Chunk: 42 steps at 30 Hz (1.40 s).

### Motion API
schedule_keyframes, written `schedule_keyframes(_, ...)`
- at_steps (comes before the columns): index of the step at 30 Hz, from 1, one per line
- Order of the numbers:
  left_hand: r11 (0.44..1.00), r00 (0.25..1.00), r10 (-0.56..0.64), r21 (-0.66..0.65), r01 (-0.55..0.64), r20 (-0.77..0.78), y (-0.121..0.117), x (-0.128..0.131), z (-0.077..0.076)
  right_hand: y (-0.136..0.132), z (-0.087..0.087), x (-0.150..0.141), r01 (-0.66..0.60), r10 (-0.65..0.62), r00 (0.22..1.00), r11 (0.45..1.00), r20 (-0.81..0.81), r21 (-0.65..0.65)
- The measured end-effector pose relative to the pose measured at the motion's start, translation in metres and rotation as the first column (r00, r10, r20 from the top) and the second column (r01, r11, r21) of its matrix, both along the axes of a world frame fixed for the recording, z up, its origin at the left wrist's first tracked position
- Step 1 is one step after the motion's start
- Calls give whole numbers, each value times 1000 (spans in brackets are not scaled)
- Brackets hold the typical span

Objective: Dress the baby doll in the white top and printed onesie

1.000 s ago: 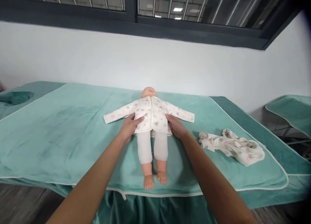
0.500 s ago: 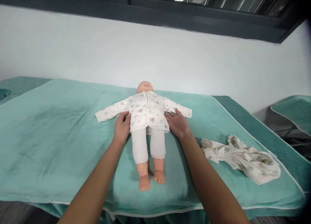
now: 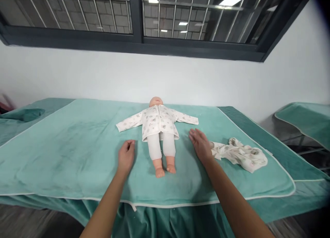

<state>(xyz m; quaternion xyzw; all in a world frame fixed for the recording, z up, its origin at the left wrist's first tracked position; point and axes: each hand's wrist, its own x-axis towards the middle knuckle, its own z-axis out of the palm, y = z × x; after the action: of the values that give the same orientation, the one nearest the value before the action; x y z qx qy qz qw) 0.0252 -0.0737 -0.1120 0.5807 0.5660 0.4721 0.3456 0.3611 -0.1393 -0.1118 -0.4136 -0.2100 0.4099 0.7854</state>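
Observation:
A baby doll (image 3: 160,128) lies on its back on a teal towel (image 3: 77,152), head toward the wall. It wears a white printed long-sleeved top and white trousers, with bare feet toward me. My left hand (image 3: 126,157) hovers over the towel left of the doll's legs, fingers loosely curled and holding nothing. To the right of the doll's legs is my right hand (image 3: 200,145), fingers stretched out and empty, close to a crumpled printed garment (image 3: 241,154).
The towel covers a long teal-draped table (image 3: 160,217) that stands against a white wall under a barred window. A darker folded cloth (image 3: 23,114) lies at the far left. Another teal-covered table (image 3: 306,117) stands at the right.
Both hands have left the sides of the doll's top and drawn back toward me. The left now sits beside the legs and the right has shifted toward the crumpled garment. The view has pulled back.

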Motion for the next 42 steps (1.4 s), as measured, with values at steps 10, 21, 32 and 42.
schedule_keyframes(10,990,989,-143,-16,142,-41,-51,-12,-10,-154,-31,-3,217,61,519,955,853,-201)
schedule_keyframes(21,668,657,-240,370,646,-714,-100,54,-2,-182,41,132,624,148,-184,782,972,-1)
schedule_keyframes(32,626,571,-238,325,708,-786,-74,68,13,-128,66,156,558,669,-341,709,660,-431)
schedule_keyframes(42,775,818,-558,267,573,-136,-89,68,103,-107,195,26,-145,454,312,891,835,-430)
